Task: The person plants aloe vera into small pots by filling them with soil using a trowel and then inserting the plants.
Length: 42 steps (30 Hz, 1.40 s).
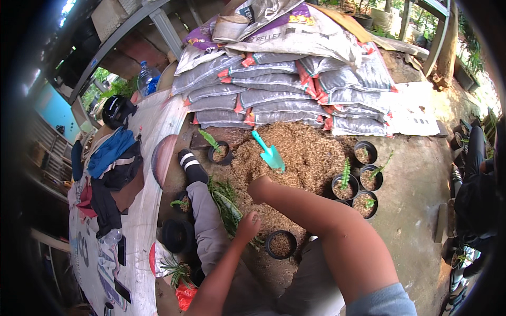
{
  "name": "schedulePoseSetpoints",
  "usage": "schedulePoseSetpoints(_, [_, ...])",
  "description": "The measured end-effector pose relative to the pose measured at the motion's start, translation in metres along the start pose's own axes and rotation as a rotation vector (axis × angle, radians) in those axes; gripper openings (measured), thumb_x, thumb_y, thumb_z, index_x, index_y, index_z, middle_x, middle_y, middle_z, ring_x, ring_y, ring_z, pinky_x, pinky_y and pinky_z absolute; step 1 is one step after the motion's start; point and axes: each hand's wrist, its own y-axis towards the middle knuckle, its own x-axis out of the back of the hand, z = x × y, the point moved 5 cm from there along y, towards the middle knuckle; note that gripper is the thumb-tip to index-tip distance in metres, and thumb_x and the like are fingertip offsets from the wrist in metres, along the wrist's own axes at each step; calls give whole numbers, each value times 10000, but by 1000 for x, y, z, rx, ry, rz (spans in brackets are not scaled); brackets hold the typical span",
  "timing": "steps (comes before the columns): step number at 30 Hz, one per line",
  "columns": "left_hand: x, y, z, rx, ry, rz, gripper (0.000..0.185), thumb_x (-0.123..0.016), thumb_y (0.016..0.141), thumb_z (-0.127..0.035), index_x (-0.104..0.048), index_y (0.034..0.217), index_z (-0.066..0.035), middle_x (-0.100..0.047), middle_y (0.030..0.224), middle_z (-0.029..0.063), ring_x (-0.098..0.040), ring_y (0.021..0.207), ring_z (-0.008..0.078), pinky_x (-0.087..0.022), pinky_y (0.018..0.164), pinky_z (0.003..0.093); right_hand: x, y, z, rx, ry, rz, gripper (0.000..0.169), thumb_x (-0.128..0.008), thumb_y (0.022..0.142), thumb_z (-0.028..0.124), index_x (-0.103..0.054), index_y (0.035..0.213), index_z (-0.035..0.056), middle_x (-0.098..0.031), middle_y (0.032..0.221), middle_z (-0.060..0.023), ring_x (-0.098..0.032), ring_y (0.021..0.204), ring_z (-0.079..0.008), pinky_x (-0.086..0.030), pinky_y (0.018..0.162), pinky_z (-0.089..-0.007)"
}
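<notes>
My right hand (260,189) is at the near left part of a brown pile of loose potting medium (308,158); its fingers are curled down and hidden from view. A turquoise hand trowel (269,152) lies on the pile beyond it. My left hand (250,226) is curled, with some medium at its fingers, just left of the pile. Close by on the right stands a black plastic pot (281,245) filled with the medium. Cut fern fronds (227,205) lie between my left leg and the pile. Potted fern cuttings (345,183) stand to the pile's right.
Stacked plastic sacks (276,87) stand behind the pile. Another potted fern (219,153) is near my left foot, a black pot (178,236) left of my leg. Clothes (112,158) and a black helmet (114,111) lie on a pale sheet at left. A person (476,189) is at the far right.
</notes>
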Motion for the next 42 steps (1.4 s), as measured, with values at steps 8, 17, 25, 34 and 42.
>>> schedulePoseSetpoints(8, [-6, 49, 66, 286, 511, 215, 563, -583, 827, -277, -476, 1370, -175, -340, 1445, 240, -302, 1344, 397, -259, 1092, 518, 7, 48, -33, -220, -30, 138, 302, -709, 793, 283, -705, 1052, 129, -707, 986, -73, -679, 873, -276, -499, 703, -477])
schedulePoseSetpoints(17, [0, 82, 86, 425, 623, 286, 639, -555, 862, -421, -396, 1438, -197, -210, 1531, 211, -113, 1437, 369, -61, 1139, 574, -21, 119, -58, -342, 201, 178, 318, -696, 802, 274, -700, 1092, 143, -694, 1068, -50, -668, 949, -274, -503, 758, -505])
schedulePoseSetpoints(25, [29, 86, 106, 432, 516, 133, 500, -519, 885, -404, -532, 1277, -95, -436, 1398, 132, -324, 1338, 334, -140, 1115, 598, 22, 57, -39, -161, 56, 11, 304, -688, 761, 266, -718, 1035, 137, -704, 1031, -50, -683, 942, -237, -555, 673, -406])
schedulePoseSetpoints(34, [100, 46, 91, 210, -324, -552, 173, -593, 893, -46, -584, 1065, -26, -622, 843, 37, -608, 734, 113, -477, 714, 259, 17, 27, -39, -72, 12, -92, 320, -622, 749, 191, -686, 1057, 131, -688, 1034, -59, -667, 972, -260, -546, 738, -426])
schedulePoseSetpoints(42, [103, 25, 27, 218, -851, -443, 326, -577, 908, -66, -493, 1213, 14, -637, 986, 88, -626, 821, 146, -473, 733, 273, 23, 37, -23, 208, 422, -349, 386, -644, 721, 195, -629, 1083, 63, -663, 1000, -179, -636, 955, -356, -519, 794, -444])
